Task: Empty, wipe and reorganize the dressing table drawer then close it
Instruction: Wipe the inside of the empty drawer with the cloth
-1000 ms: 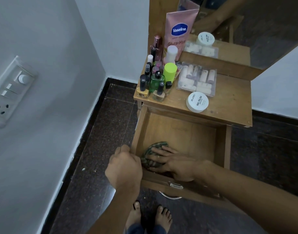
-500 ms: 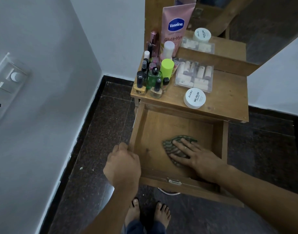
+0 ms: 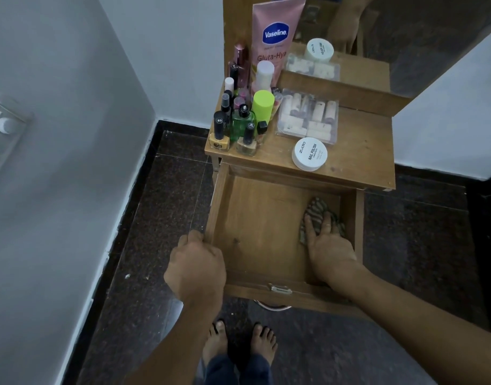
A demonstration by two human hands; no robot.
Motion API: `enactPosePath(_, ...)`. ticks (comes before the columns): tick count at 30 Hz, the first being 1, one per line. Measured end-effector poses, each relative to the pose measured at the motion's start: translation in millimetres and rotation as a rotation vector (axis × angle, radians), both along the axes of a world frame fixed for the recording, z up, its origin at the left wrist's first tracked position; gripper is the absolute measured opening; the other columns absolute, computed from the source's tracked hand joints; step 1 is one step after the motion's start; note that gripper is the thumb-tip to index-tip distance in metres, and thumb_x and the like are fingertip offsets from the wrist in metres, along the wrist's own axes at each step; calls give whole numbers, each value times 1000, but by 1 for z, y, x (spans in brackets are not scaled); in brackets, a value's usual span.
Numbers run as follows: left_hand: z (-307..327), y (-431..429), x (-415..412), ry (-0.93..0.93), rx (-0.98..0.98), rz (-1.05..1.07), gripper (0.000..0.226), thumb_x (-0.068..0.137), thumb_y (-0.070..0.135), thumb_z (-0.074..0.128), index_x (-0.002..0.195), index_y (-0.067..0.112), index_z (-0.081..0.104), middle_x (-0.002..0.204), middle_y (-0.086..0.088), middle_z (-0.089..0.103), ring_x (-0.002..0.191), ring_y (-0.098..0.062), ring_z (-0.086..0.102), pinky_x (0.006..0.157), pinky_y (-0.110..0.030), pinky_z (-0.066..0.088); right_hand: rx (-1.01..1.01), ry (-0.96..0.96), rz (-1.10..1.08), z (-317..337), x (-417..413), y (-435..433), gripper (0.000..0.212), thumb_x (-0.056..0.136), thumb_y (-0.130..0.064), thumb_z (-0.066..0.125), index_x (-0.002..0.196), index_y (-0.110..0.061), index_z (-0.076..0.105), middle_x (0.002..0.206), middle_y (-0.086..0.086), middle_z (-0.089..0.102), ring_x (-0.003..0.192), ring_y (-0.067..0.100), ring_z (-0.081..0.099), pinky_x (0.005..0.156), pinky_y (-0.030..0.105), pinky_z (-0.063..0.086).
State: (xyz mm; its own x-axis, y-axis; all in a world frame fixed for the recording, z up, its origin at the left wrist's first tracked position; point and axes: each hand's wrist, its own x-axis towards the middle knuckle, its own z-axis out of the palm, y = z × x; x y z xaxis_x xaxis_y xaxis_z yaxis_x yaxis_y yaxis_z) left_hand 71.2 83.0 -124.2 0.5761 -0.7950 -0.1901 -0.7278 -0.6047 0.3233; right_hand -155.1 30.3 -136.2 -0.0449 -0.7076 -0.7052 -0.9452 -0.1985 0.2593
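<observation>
The wooden drawer of the dressing table is pulled fully out and holds nothing but a cloth. My left hand grips the drawer's left side wall near the front corner. My right hand lies flat, palm down, on a striped green cloth pressed against the drawer floor at the right side. Much of the cloth is hidden under my fingers. On the table top stand a cluster of nail polish bottles, a pink Vaseline tube, a clear case of small items and a white jar.
A white wall with a switch panel runs close along the left. A mirror rises behind the table top. The floor is dark speckled tile. My bare feet stand just in front of the drawer, beside a metal latch.
My right hand has slid the cloth across the drawer floor from the front left corner to the right side. My left hand has kept its grip on the left wall.
</observation>
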Motion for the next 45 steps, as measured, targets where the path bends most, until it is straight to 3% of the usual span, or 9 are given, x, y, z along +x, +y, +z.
enactPosePath(5,0,0,-1,14,-22,-11,19,83,11,53,93,10,69,88,-8,67,73,-31,60,56,-32,35,247,37,157,20,-12,-5,80,100,-4,45,163,-18,-3,167,27,-1,145,41,34,113,47,42)
enactPosePath(10,0,1,0,11,-29,-7,20,83,12,52,93,9,69,88,-9,67,73,-31,60,56,-31,34,416,-55,222,39,-16,5,59,102,-21,44,159,-26,28,150,11,47,129,29,53,100,33,47)
enactPosePath(17,1,-1,-3,-3,-34,27,20,82,7,54,91,9,71,83,-10,67,69,-33,60,54,-31,31,405,-329,14,42,-31,5,54,103,-20,43,154,-38,38,149,0,53,132,22,50,105,35,43)
enactPosePath(27,1,-1,-3,42,-62,91,25,82,6,53,93,11,75,73,-12,65,57,-22,42,55,-30,34,412,-734,-294,24,-23,22,56,105,-25,48,146,-61,36,156,-17,42,138,7,43,118,32,33)
enactPosePath(29,3,-1,-3,51,-66,108,27,82,6,53,95,12,76,71,-13,65,56,-25,45,55,-31,35,442,-893,-379,23,0,24,55,105,-23,51,148,-56,38,152,-19,45,135,1,44,118,28,34)
enactPosePath(32,5,-2,-2,69,-53,131,32,85,9,52,102,18,77,78,-15,70,66,-35,61,59,-32,38,431,-1050,-389,16,60,22,55,106,-12,50,155,-35,39,153,-13,45,135,1,42,108,5,31)
enactPosePath(36,7,-3,0,87,-35,155,35,87,12,49,106,24,76,86,-15,73,79,-39,65,63,-33,39,413,-1150,-411,4,99,21,54,103,-12,53,154,-25,43,149,-5,54,136,10,48,121,34,34)
enactPosePath(41,10,-4,-5,104,-55,202,37,89,9,49,110,23,76,89,-18,73,79,-39,65,62,-33,35,421,-1187,-330,16,93,23,49,105,-9,45,151,-28,48,147,-9,55,135,4,48,115,23,36)
enactPosePath(45,8,-3,-5,95,-57,200,38,88,9,48,110,23,76,87,-17,73,70,-34,59,60,-32,33,327,-1071,14,16,97,21,22,101,-13,50,109,-12,70,119,5,58,117,21,48,105,41,39)
